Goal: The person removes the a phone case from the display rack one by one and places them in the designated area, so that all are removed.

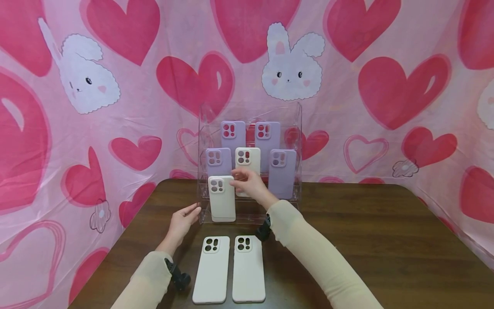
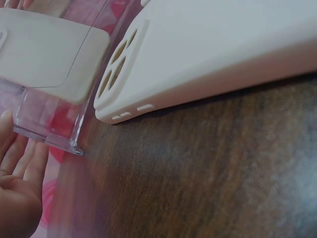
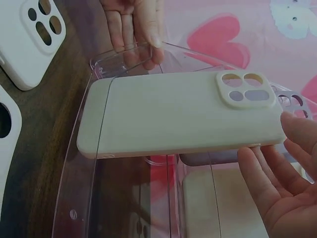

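A white phone case (image 1: 223,207) stands in the lowest tier of a clear stepped display stand (image 1: 250,219), its bottom edge behind the front lip. My right hand (image 1: 251,185) holds this case by its upper right corner; the right wrist view shows the thumb (image 3: 298,130) at the top and fingers along the side edge. Beside the stand's lower left corner, my left hand (image 1: 183,223) touches the clear side panel with extended fingers (image 2: 34,166). Behind my right hand, another white case (image 1: 248,158) stands in the middle tier, partly hidden.
Purple phone cases (image 1: 283,174) stand on both sides of the middle tier, with two more purple cases (image 1: 233,131) above. Two white cases (image 1: 211,274) lie on the brown wooden table (image 1: 366,240) before the stand. A pink heart-print cloth (image 1: 247,86) hangs behind.
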